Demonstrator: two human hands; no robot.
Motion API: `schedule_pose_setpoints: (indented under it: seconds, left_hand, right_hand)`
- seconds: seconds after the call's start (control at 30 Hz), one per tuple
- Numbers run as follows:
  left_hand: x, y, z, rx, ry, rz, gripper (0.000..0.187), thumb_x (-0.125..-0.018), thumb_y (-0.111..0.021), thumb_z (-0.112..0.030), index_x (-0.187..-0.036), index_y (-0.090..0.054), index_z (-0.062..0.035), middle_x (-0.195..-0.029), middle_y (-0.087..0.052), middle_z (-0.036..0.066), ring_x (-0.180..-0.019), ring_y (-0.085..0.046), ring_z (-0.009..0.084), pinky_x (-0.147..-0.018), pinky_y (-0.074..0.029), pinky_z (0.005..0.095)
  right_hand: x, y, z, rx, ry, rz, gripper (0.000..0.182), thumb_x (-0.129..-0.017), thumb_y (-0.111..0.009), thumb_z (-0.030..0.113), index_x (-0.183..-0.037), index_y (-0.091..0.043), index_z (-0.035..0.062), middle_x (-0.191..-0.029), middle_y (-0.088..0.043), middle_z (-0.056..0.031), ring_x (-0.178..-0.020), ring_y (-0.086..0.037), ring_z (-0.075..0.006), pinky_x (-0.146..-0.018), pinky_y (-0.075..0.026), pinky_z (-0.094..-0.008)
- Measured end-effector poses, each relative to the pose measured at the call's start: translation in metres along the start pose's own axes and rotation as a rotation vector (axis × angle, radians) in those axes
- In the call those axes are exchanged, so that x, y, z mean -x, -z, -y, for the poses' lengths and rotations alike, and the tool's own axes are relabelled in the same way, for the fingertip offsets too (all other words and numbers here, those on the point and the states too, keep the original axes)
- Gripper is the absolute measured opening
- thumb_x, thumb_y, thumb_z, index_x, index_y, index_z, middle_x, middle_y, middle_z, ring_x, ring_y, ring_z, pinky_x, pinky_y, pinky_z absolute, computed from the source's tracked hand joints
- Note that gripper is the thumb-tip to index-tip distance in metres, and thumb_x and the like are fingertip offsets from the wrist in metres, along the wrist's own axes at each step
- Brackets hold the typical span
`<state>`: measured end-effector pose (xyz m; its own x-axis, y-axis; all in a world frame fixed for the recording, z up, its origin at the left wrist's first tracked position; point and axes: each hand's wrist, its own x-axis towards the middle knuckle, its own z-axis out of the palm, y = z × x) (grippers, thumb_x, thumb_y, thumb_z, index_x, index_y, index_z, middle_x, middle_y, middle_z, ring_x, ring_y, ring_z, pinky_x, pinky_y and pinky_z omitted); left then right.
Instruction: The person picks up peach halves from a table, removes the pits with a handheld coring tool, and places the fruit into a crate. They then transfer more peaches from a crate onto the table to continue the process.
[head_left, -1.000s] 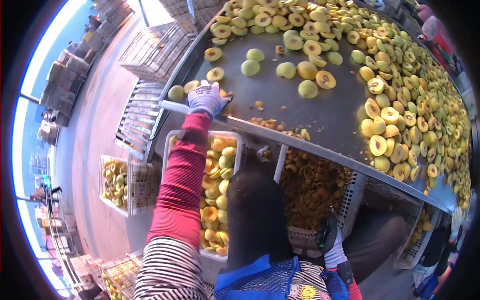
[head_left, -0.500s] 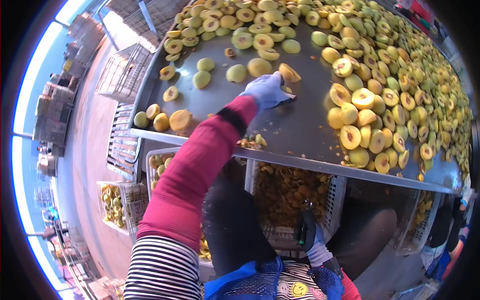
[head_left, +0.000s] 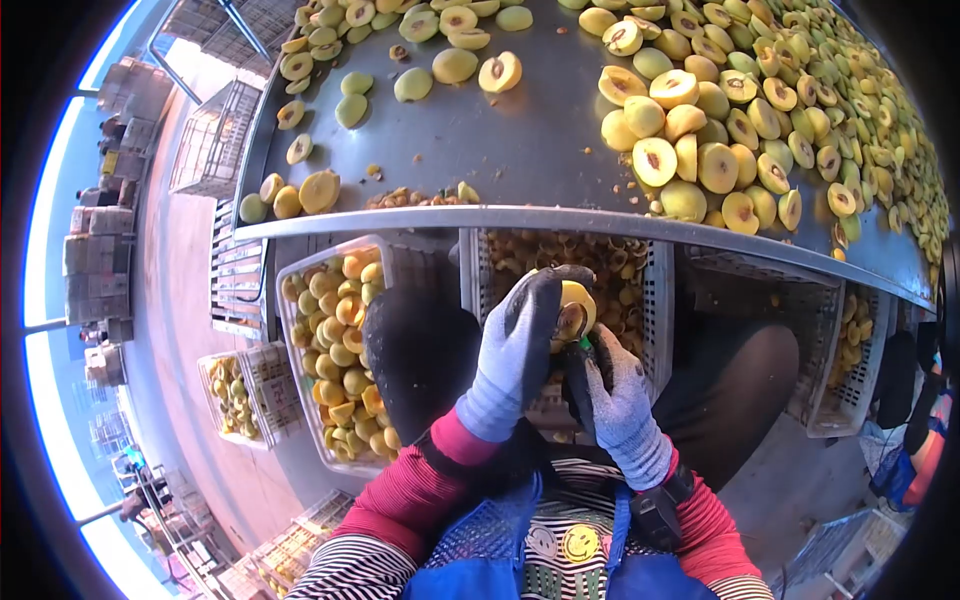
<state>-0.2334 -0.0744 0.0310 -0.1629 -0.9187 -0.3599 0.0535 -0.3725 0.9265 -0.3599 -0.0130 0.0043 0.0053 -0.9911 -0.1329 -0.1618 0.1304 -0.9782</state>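
In front of my lap, over a crate, my left hand (head_left: 520, 335) in a grey-and-black glove is wrapped round a yellow peach half (head_left: 577, 305), its cut side turned toward my right hand. My right hand (head_left: 615, 395), also gloved, grips a small tool (head_left: 585, 343) with a green part; its tip is at the cut face, around the pit area, and most of the handle is hidden by my fingers. On the metal table (head_left: 400, 170) ahead lie many peach halves (head_left: 715, 167), heaped on the right and scattered at the left.
Below the table edge stand a crate of peach halves (head_left: 340, 350) at my left knee and a crate (head_left: 655, 310) of darker scraps between my knees. Another filled crate (head_left: 245, 395) sits on the floor further left. At the far right, part of another person (head_left: 925, 440) shows.
My left hand has drawn back from the table to my lap with a peach half. My right hand has risen to meet it, bringing the tool to the fruit. The view has shifted.
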Motion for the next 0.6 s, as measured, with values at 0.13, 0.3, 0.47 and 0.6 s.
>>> schedule_pose_setpoints:
  seconds: [0.13, 0.3, 0.47, 0.6]
  left_hand:
    - [0.016, 0.0, 0.016, -0.017, -0.089, -0.035, 0.033, -0.098, -0.047, -0.027, -0.104, -0.062, 0.0008, -0.092, -0.064, 0.007, -0.085, -0.058, 0.0115, -0.078, -0.046, 0.0249]
    - [0.03, 0.006, 0.023, -0.072, -0.211, -0.035, 0.03, -0.096, -0.047, -0.023, -0.102, -0.062, 0.0024, -0.09, -0.066, 0.011, -0.081, -0.061, 0.014, -0.072, -0.048, 0.0269]
    - [0.039, 0.012, 0.02, -0.075, -0.178, 0.091, 0.023, -0.095, -0.05, -0.016, -0.1, -0.061, 0.0033, -0.082, -0.064, 0.008, -0.073, -0.06, 0.0115, -0.067, -0.049, 0.0273]
    - [0.034, 0.017, 0.049, 0.203, 0.148, 0.226, 0.032, -0.097, -0.049, -0.028, -0.105, -0.061, 0.0008, -0.09, -0.063, 0.004, -0.084, -0.058, 0.0093, -0.073, -0.05, 0.0267]
  right_hand:
    - [0.028, -0.013, -0.009, -0.014, 0.042, 0.019, 0.032, -0.091, -0.052, 0.014, -0.115, -0.051, -0.0071, -0.091, -0.062, -0.0218, -0.079, -0.063, -0.0338, -0.072, -0.049, -0.0374]
    - [0.045, -0.019, -0.009, -0.218, -0.079, 0.027, 0.039, -0.095, -0.052, 0.032, -0.113, -0.052, -0.0035, -0.078, -0.06, -0.0086, -0.064, -0.057, -0.0158, -0.059, -0.047, -0.0256]
    - [0.048, -0.016, 0.0, -1.566, -0.786, 0.616, 0.048, -0.094, -0.043, 0.053, -0.088, -0.052, 0.0057, -0.053, -0.041, 0.0026, -0.037, -0.037, -0.0054, -0.032, -0.03, -0.0195]
    - [0.057, -0.034, -0.006, -2.137, -0.684, 0.843, 0.044, -0.095, -0.042, 0.05, -0.108, -0.053, 0.0094, -0.059, -0.045, 0.0016, -0.038, -0.038, -0.0043, -0.033, -0.033, -0.0174]
